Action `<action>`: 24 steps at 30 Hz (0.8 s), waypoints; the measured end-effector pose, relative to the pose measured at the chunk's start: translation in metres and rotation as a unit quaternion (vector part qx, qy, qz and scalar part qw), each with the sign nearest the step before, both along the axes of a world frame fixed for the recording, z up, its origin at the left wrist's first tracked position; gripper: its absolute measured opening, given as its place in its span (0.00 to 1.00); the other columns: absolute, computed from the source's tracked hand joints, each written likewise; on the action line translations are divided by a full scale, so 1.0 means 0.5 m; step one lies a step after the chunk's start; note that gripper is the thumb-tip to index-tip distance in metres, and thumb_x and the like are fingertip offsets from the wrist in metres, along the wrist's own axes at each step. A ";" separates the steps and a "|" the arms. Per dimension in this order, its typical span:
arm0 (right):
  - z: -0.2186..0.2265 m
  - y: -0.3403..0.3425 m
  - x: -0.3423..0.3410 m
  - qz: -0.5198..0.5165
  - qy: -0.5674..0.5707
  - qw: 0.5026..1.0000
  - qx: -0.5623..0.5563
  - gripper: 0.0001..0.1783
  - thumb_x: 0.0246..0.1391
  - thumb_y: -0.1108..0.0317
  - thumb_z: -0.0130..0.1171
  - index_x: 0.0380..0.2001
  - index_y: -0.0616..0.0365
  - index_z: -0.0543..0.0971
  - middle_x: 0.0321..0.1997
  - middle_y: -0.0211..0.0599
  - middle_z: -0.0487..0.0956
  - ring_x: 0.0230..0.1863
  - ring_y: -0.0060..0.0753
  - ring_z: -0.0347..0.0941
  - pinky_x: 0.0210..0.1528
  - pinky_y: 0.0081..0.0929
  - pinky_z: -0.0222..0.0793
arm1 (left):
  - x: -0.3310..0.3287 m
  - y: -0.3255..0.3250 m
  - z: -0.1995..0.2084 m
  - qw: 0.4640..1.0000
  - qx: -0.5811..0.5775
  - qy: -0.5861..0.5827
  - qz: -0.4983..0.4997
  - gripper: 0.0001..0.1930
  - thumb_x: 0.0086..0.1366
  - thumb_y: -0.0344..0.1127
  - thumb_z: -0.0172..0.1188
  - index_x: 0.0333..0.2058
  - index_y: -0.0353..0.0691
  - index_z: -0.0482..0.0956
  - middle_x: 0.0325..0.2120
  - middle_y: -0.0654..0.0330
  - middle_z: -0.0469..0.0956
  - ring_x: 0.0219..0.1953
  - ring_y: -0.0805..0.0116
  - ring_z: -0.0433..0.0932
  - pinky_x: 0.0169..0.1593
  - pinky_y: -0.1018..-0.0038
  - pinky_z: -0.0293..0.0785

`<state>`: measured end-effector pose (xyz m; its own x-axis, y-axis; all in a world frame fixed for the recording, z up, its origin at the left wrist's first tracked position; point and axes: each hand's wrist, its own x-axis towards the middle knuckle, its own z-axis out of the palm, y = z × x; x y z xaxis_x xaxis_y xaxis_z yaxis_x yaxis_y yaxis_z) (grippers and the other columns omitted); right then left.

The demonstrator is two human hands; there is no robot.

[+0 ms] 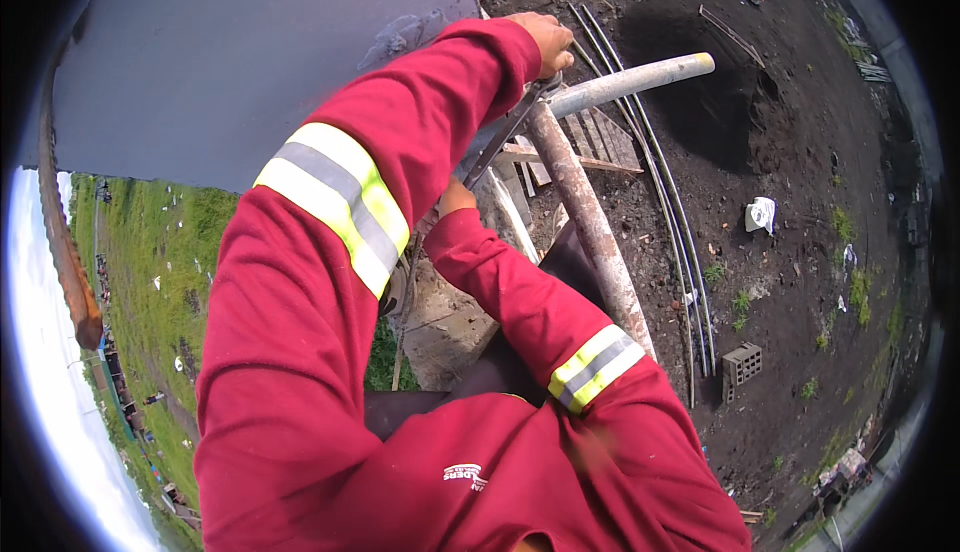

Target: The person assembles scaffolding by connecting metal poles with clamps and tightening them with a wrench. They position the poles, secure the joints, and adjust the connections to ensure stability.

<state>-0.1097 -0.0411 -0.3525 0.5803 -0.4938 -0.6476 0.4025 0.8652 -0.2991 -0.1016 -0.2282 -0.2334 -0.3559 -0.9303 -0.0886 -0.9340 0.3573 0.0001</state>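
Observation:
My left hand (pixel 545 40) is closed at the edge of a grey rendered wall (pixel 270 52), above the joint of two pipes. What lies inside its fingers is hidden. A long, narrow dark strip (pixel 508 137) slants down from just under that hand to my right hand (pixel 455 199). My right fingers are wrapped around its lower part, partly covered by my left sleeve. Beside the strip, a rusty, paint-spattered pipe (pixel 590 217) runs down toward my body. A pale pipe (pixel 640 84) juts out to the right from the same joint.
Dark soil lies far below on the right, with long thin poles (pixel 665 202), a hollow block (pixel 742 364) and a white bag (pixel 760 215). Boards (pixel 600 137) lie under the pipes. A rusty pole (pixel 70 272) bends along the left, before a grassy field (pixel 150 252).

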 end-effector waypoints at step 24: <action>0.031 -0.011 -0.018 0.009 0.067 0.997 0.048 0.13 0.55 0.60 0.46 0.19 0.52 0.68 0.07 0.16 0.53 0.06 0.16 0.44 0.09 0.16 0.41 | 0.341 0.448 0.243 0.964 0.107 0.177 0.169 0.17 0.61 0.47 0.45 0.35 0.41 0.75 0.27 0.55 0.76 0.33 0.56 0.74 0.38 0.60 0.67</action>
